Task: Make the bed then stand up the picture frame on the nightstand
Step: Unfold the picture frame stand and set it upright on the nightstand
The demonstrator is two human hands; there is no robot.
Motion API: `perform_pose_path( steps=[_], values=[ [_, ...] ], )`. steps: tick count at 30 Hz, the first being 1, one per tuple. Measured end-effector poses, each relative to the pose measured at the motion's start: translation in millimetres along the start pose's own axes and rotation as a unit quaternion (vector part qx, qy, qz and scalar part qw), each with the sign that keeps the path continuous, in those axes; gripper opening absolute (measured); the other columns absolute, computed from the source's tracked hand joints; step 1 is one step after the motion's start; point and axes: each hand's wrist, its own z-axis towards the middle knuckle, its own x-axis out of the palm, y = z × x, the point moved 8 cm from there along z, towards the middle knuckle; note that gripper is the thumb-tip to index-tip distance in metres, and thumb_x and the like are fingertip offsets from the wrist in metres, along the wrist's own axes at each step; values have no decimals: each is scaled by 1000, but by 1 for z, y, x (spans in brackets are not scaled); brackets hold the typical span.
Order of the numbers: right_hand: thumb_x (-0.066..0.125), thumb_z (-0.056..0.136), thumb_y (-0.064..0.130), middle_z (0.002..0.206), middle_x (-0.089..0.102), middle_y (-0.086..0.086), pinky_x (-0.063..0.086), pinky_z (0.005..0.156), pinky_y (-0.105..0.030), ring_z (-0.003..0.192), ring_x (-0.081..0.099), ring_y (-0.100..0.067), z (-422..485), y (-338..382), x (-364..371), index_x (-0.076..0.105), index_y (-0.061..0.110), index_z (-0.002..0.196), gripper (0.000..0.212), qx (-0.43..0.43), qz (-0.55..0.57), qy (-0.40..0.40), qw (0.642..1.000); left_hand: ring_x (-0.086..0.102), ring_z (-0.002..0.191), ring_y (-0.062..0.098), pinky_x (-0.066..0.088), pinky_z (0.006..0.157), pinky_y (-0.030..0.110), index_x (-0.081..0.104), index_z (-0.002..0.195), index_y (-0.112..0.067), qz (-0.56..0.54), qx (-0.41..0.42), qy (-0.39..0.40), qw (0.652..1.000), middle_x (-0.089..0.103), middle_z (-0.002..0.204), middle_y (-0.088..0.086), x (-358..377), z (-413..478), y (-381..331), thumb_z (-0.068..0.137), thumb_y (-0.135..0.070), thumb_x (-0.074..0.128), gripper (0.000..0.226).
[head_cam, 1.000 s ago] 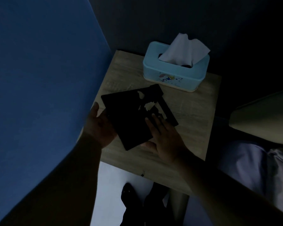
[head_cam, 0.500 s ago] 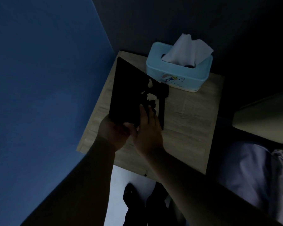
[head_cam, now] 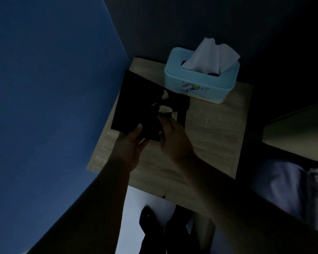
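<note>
Dimly lit, the scene shows both hands on a black picture frame (head_cam: 136, 105) over the wooden nightstand (head_cam: 213, 136). The left hand (head_cam: 130, 147) grips the frame's near edge, with its thumb pressed on the dark back panel. The right hand (head_cam: 174, 136) closes on the same near edge just beside the left, its fingers (head_cam: 163, 120) reaching up onto the back toward the stand piece. The frame is tilted, its back turned to the camera, and it sits over the left part of the nightstand close to the blue wall (head_cam: 50, 99). Whether its lower edge touches the wood is too dark to tell. Small pale gaps show through between the back panel and the dark stand that juts out to the right.

Behind the frame, at the far edge of the nightstand, stands a light blue tissue box (head_cam: 200, 83) with a white tissue (head_cam: 209, 55) sticking up from its slot. The frame's far corner lies near the box; contact cannot be judged. To the right, a pale bed corner (head_cam: 297, 132) and a crumpled light sheet (head_cam: 290, 189) are visible. Below the nightstand, a dark shoe (head_cam: 147, 217) rests on the pale floor.
</note>
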Motion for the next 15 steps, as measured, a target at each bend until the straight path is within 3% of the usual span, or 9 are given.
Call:
perform_pose_path(
  steps=[3, 6, 10, 13, 15],
  values=[
    [49, 91, 9, 147, 35, -15, 37, 107, -42, 132, 35, -33, 20, -1, -15, 32, 12, 144, 55, -25, -74, 1, 997, 64, 108, 18, 55, 78, 31, 55, 120, -30, 36, 18, -52, 998, 65, 121, -1, -11, 2, -3, 88, -14, 58, 36],
    [43, 94, 14, 152, 28, -14, 35, 107, -47, 135, 29, -35, 37, 3, -22, 25, 10, 146, 55, -49, -163, 24, 985, 66, 105, 16, 57, 72, 27, 56, 121, -26, 71, 39, -63, 995, 66, 118, 0, -14, 4, -9, 88, -13, 58, 36],
    [45, 94, 20, 153, 24, -15, 33, 108, -46, 137, 26, -34, 49, 11, -24, 19, 8, 147, 60, -90, -272, 58, 956, 64, 107, 17, 55, 74, 28, 54, 124, -24, 99, 48, -54, 992, 65, 120, 1, -12, 5, -13, 89, -13, 56, 36],
    [43, 94, 18, 145, 36, -19, 35, 103, -47, 131, 34, -35, 53, 17, -28, 25, 5, 144, 54, -94, -309, 51, 945, 63, 110, 20, 54, 78, 31, 53, 126, -22, 119, 52, -53, 990, 64, 123, 4, -14, 5, -17, 88, -15, 58, 39],
    [36, 93, 17, 131, 52, -18, 41, 95, -43, 120, 47, -33, 53, 22, -33, 40, 7, 137, 45, -110, -339, 18, 934, 63, 110, 20, 55, 77, 30, 55, 123, -23, 132, 58, -51, 988, 64, 123, 4, -14, 4, -20, 89, -14, 57, 35]
  ],
)
